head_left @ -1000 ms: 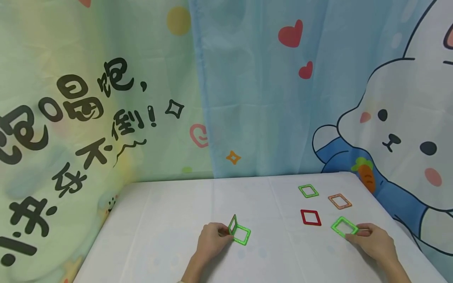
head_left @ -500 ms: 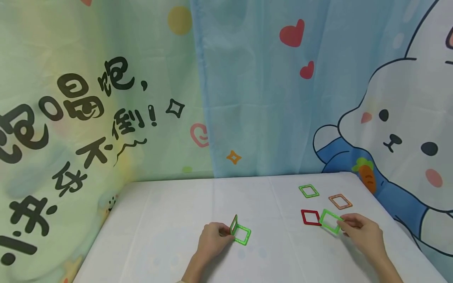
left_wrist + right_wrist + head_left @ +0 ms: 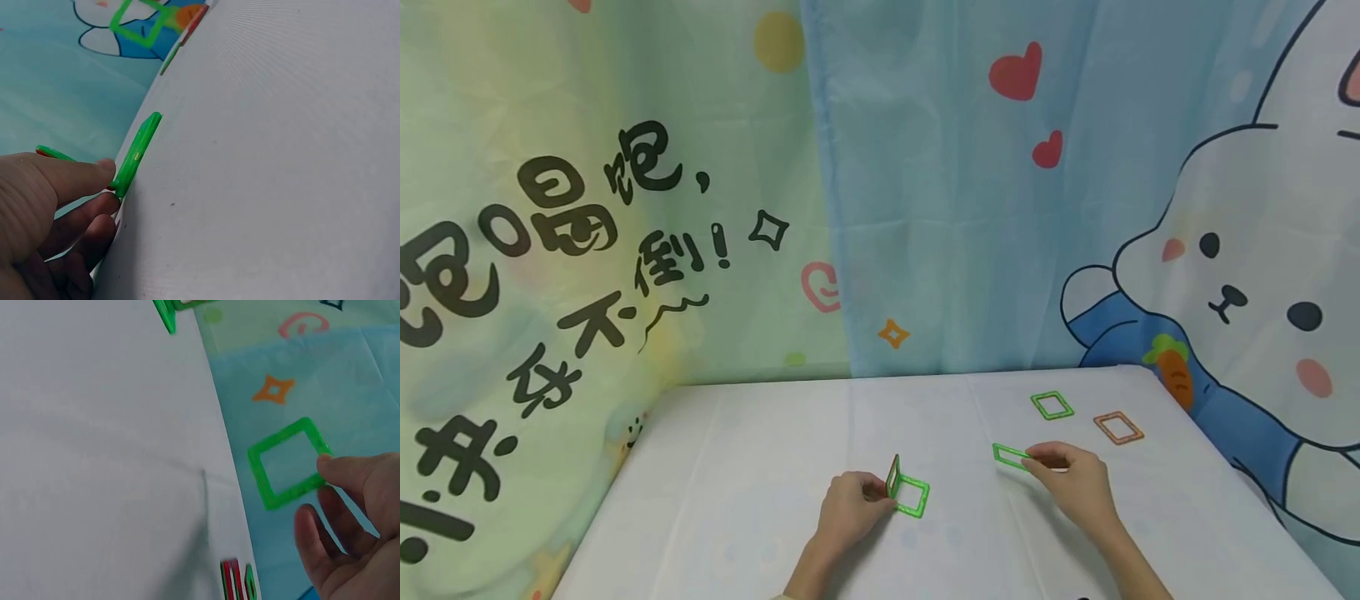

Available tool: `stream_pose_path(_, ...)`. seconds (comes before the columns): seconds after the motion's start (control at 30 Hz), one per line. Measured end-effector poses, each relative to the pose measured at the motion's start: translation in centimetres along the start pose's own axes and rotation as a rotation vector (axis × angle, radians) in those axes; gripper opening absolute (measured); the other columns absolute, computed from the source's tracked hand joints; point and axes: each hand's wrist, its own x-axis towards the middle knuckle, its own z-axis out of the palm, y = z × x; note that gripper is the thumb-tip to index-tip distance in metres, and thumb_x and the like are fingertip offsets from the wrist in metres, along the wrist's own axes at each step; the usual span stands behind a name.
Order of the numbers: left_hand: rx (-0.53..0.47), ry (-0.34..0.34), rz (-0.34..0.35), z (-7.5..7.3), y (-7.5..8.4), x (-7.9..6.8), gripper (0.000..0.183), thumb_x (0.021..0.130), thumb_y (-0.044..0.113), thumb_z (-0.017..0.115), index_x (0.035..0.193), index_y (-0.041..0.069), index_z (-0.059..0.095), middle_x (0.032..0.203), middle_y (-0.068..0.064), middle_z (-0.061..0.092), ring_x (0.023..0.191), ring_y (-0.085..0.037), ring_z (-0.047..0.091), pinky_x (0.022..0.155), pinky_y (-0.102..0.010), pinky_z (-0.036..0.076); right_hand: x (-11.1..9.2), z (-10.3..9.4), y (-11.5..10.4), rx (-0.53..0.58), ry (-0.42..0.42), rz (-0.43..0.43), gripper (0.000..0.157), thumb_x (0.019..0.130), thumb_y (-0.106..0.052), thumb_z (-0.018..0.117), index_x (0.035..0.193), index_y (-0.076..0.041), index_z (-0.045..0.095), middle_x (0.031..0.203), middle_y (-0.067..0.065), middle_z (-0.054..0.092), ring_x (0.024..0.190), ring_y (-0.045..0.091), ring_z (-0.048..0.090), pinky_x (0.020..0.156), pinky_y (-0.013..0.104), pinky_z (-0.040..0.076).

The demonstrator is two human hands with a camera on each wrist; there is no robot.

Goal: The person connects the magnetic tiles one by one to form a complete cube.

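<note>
"White cloth (image 3: 760, 467) over the table, printed curtain (image 3: 925, 208) behind. What does the right hand (image 3: 1075, 483) have?"

"One green frame (image 3: 259, 479), a hollow square, pinched near a corner between thumb and finger, the gap closed down to the frame's own thickness. It is held clear of the cloth, right of centre. Head view gives it as a thin slanted strip; the right wrist view shows the square nearly face-on against the curtain."

"And the left hand (image 3: 852, 510)?"

"Closed in a pinch on a pair of frames (image 3: 925, 500) meeting along one edge: a green one roughly level, and an upright frame (image 3: 898, 467) standing from it. The left wrist view adds the thumb tip, right where the two meet. Whether the level one touches the cloth, I cannot tell."

"Other pieces?"

"Two lie flat toward the far right: a smaller-looking green square (image 3: 1060, 416) and, near it, an orange frame (image 3: 1132, 439). A red frame (image 3: 227, 580) is hidden in the head view; the right wrist view catches it at the bottom."

"Curtain print?"

"Rabbit (image 3: 1262, 333) at right, black lettering (image 3: 589, 309) at left."
</note>
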Motion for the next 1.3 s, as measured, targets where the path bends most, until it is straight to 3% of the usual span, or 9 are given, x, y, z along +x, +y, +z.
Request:
stream_pose_path(0.13,-0.003,0.000,0.003,0.0,0.0,0.0,0.015,0.074,0.015,0.084,0.084,0.012,0.073,0.071,0.011,0.067,0.063,-0.002,0.060,0.065,-0.029,0.051,0.3,1.7,-0.9,0.002,0.022,-0.066,0.015,0.082,-0.010,0.078,0.094,-0.003,0.074,0.082,0.003,0.071,0.076,0.018,0.064,0.061,0.024,0.048)
stream_pose_path(0.47,-0.003,0.008,0.010,0.2,-0.1,0.1,0.014,0.074,0.015,0.084,0.082,0.012,0.073,0.070,0.011,0.066,0.061,-0.001,0.058,0.061,-0.026,0.049,0.1,5.0,-3.0,0.066,-0.072,0.001,0.014,0.082,-0.011,0.078,0.094,-0.006,0.075,0.079,0.000,0.069,0.075,0.016,0.062,0.064,0.024,0.048)
stream_pose_path(0.67,-0.006,0.002,0.007,0.3,-0.2,0.2,0.014,0.074,0.015,0.084,0.083,0.013,0.073,0.070,0.011,0.066,0.061,-0.001,0.058,0.061,-0.026,0.050,0.0,6.8,-4.0,0.084,-0.071,-0.037,0.010,0.079,-0.010,0.080,0.088,-0.008,0.075,0.074,-0.004,0.067,0.072,0.014,0.063,0.065,0.026,0.049)
stream_pose_path(1.3,-0.019,0.008,0.025,0.2,-0.3,0.0,0.014,0.074,0.014,0.083,0.083,0.012,0.073,0.069,0.011,0.065,0.061,-0.001,0.059,0.061,-0.026,0.050,-0.1,9.7,-5.2,0.120,-0.097,-0.095,0.011,0.077,-0.005,0.081,0.083,-0.011,0.074,0.069,-0.007,0.065,0.066,0.010,0.060,0.063,0.026,0.049)
